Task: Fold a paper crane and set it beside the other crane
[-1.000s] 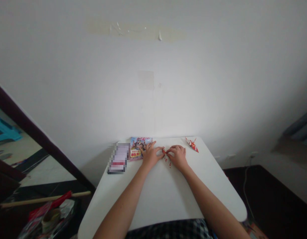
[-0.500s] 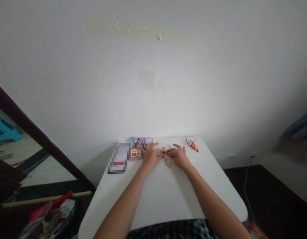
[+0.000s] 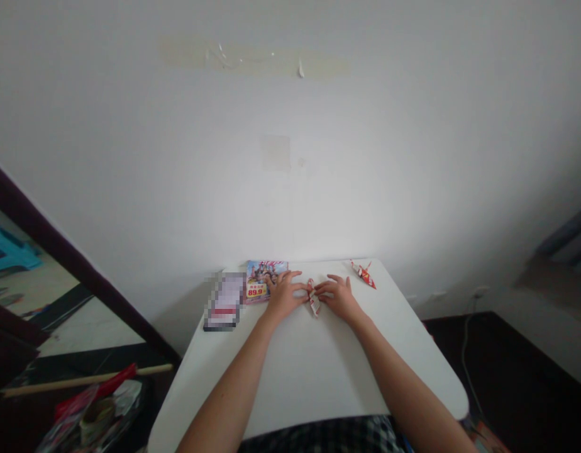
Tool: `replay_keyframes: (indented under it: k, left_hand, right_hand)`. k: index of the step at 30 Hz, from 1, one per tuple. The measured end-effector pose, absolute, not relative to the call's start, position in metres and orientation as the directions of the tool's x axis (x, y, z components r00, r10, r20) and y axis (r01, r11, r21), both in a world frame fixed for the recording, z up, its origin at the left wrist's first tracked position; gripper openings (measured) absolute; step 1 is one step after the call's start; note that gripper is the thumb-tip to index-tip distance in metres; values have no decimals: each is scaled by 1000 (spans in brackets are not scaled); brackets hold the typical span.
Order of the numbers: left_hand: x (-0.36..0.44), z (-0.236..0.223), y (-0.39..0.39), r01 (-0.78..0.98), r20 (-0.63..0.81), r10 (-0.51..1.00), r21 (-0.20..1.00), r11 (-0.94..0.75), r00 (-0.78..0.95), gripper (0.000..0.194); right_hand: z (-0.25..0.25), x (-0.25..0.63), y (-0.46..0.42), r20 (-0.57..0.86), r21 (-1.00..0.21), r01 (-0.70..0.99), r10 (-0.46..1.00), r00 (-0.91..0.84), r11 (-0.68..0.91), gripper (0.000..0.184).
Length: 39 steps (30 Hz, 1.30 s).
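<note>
A small folded paper piece (image 3: 313,301), red and white, lies on the white table (image 3: 314,371) near its far edge. My left hand (image 3: 281,294) pinches its left side with thumb and forefinger, the other fingers spread. My right hand (image 3: 338,296) pinches the paper's right side, fingers partly stretched. Both hands rest on the tabletop, touching the paper between them.
A finished red paper crane (image 3: 364,274) sits at the far right corner. A colourful printed leaflet (image 3: 265,280) lies behind my left hand, a blurred phone-like object (image 3: 223,300) left of it. The wall rises directly behind the table. Clutter and a wooden stick (image 3: 83,377) lie on the floor at left.
My fingers have shifted slightly on the folded paper, and the paper has turned a little more upright between my hands. My arms stay in the same place.
</note>
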<state>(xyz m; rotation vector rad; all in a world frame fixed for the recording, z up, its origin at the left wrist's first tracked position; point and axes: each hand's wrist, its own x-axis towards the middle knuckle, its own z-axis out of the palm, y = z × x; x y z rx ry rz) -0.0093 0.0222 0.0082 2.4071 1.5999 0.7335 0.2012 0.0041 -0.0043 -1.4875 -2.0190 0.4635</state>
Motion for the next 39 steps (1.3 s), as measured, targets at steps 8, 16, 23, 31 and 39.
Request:
replay_keyframes:
  k: [8, 16, 23, 31, 39]
  left_hand:
    - [-12, 7, 25, 796, 318, 892, 418, -437, 322, 14]
    - [-11, 5, 24, 803, 330, 893, 414, -428, 305, 7]
    - [-10, 4, 26, 811, 323, 902, 419, -409, 288, 6]
    - [-11, 3, 25, 803, 346, 881, 393, -449, 323, 10]
    - [-8, 3, 26, 799, 347, 875, 387, -461, 337, 6]
  right_hand:
    - [-7, 200, 5, 265, -595, 730, 939, -218, 337, 19]
    - [-8, 202, 5, 289, -563, 742, 928, -236, 364, 20]
    - [-7, 199, 4, 334, -536, 756, 917, -218, 375, 15]
    - [-7, 194, 4, 345, -501, 787, 917, -200, 360, 16]
    - [-10, 190, 6, 342, -551, 768, 928, -150, 327, 13]
